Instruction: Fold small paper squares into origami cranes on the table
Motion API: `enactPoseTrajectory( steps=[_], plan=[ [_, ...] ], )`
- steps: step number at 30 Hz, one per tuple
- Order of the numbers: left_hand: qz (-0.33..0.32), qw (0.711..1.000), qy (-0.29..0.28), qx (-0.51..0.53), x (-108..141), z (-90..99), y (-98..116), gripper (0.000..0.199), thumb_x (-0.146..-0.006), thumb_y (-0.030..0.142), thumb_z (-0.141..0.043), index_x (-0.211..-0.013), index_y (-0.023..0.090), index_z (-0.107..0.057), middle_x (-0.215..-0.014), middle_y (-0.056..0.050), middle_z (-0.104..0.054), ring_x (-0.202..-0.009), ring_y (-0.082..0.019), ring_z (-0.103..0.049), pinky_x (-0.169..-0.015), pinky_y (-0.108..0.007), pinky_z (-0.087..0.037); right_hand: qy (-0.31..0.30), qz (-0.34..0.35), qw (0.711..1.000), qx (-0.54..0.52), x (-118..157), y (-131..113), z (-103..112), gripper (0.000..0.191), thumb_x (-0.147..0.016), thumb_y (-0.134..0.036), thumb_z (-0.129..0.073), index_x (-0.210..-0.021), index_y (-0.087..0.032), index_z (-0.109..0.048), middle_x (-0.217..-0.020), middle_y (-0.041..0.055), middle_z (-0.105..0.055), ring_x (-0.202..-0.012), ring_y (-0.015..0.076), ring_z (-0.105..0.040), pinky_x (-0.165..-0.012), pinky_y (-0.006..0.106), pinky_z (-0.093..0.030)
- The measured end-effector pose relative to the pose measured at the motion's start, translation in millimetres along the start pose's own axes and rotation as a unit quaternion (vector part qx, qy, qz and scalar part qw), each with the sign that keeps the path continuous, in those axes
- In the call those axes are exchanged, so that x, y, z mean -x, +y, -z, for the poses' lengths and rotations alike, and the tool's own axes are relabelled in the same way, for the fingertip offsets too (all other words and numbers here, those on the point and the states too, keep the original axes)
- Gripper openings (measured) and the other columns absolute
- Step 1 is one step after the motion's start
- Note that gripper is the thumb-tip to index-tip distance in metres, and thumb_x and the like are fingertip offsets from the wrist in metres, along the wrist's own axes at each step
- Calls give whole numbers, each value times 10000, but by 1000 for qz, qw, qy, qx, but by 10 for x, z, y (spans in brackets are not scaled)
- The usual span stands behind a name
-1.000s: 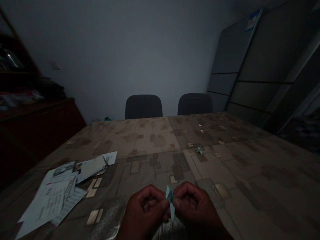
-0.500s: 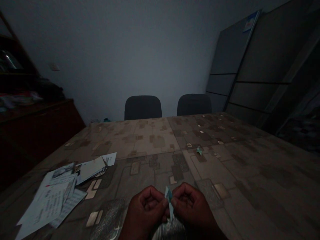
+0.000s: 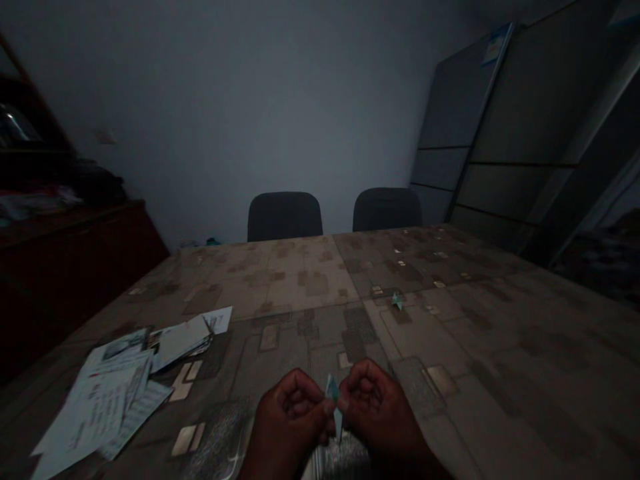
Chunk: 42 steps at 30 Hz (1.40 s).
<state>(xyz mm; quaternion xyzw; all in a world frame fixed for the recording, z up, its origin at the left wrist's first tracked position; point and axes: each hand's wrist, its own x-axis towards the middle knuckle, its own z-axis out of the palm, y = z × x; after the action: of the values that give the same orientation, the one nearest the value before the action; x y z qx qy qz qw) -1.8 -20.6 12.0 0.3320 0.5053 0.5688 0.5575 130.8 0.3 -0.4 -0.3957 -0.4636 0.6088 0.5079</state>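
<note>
Low in the middle of the head view, a small pale green folded paper point(image 3: 338, 424) stands upright between my two hands. My left hand point(image 3: 290, 420) pinches it from the left with thumb and fingertips. From the right, my right hand point(image 3: 376, 415) pinches its upper part, thumb near the other thumb. Part of the paper is hidden behind the thumbs. Farther off on the table, to the right, sits a small green folded paper figure point(image 3: 397, 301), apart from both hands.
A patterned cloth covers the table point(image 3: 300, 287). Printed papers point(image 3: 100, 400) and a stack of cards or sheets point(image 3: 183, 341) lie at the left. Two dark chairs point(image 3: 285, 217) stand at the far edge. A dark wooden cabinet point(image 3: 75, 260) is on the left, tall panels point(image 3: 520, 133) on the right.
Both hands keep their pinch on the folded paper. The paper has narrowed in view and shifted slightly left, and my right hand has risen a little.
</note>
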Motion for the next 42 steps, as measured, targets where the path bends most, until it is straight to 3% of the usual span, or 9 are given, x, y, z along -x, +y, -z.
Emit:
enactPoseTrajectory(
  steps=[8,14,20,24,29,31,33,36,42],
  plan=[
    [-29,999,14,3,-37,-10,8,332,-543,216,-836,-574,183,-507,-426,72,-586,-359,-94,-546,-389,-183,-428,-30,-12,999,-21,-75,92,44,315,-664,-336,-763,-773,-183,-511,-637,-38,-549,-537,106,-513,-538,229,-410],
    [-78,994,2,-82,115,-16,83,293,-606,248,-797,-580,183,-513,-461,73,-552,-414,-73,-528,-432,-157,-386,-50,-18,998,24,-36,40,25,294,-619,-360,-756,-738,-159,-579,-581,-47,-511,-541,101,-469,-541,218,-370],
    [-65,991,-15,-113,112,-45,42,296,-623,229,-763,-593,197,-470,-470,94,-500,-401,-59,-487,-403,-144,-340,-39,-5,998,44,-58,225,54,434,-631,-556,-725,-640,-162,-543,-537,-43,-492,-494,93,-435,-492,214,-325],
    [-40,996,-19,-78,55,-25,-26,267,-608,188,-741,-623,199,-474,-469,101,-524,-374,-67,-498,-384,-154,-372,-72,-50,996,26,-60,118,60,519,-609,-649,-705,-653,-165,-523,-521,-31,-503,-480,120,-482,-493,237,-356],
    [-24,999,-25,1,21,19,-22,310,-585,206,-786,-651,201,-483,-492,80,-589,-381,-84,-546,-390,-161,-387,-97,-45,994,30,-37,-141,69,530,-766,-659,-539,-744,-132,-591,-595,-3,-535,-542,123,-493,-562,253,-390],
    [-28,999,-19,1,26,27,-6,331,-581,222,-806,-652,202,-484,-491,77,-592,-386,-85,-550,-391,-158,-385,-99,-52,991,70,-34,-107,70,443,-752,-582,-599,-696,-143,-571,-562,-17,-511,-533,120,-479,-545,244,-382],
    [-34,999,-14,-6,38,28,2,332,-583,230,-812,-655,203,-489,-485,78,-585,-388,-85,-544,-392,-161,-389,-64,-61,991,105,-29,-10,71,348,-661,-468,-706,-671,-154,-557,-540,-40,-478,-496,104,-436,-490,220,-338],
    [-41,999,-13,-16,51,19,-1,319,-589,248,-814,-654,200,-506,-488,78,-576,-402,-88,-547,-406,-171,-407,-42,-42,989,138,-17,125,88,267,-632,-375,-704,-650,-155,-553,-518,-60,-435,-469,87,-376,-453,204,-276],
    [-7,1000,-16,-26,26,28,4,290,-562,290,-836,-711,177,-614,-481,56,-595,-413,-112,-562,-421,-197,-424,-84,0,991,107,-37,142,157,330,-711,-462,-666,-703,-147,-568,-578,-13,-522,-532,116,-459,-499,218,-332]
  ],
)
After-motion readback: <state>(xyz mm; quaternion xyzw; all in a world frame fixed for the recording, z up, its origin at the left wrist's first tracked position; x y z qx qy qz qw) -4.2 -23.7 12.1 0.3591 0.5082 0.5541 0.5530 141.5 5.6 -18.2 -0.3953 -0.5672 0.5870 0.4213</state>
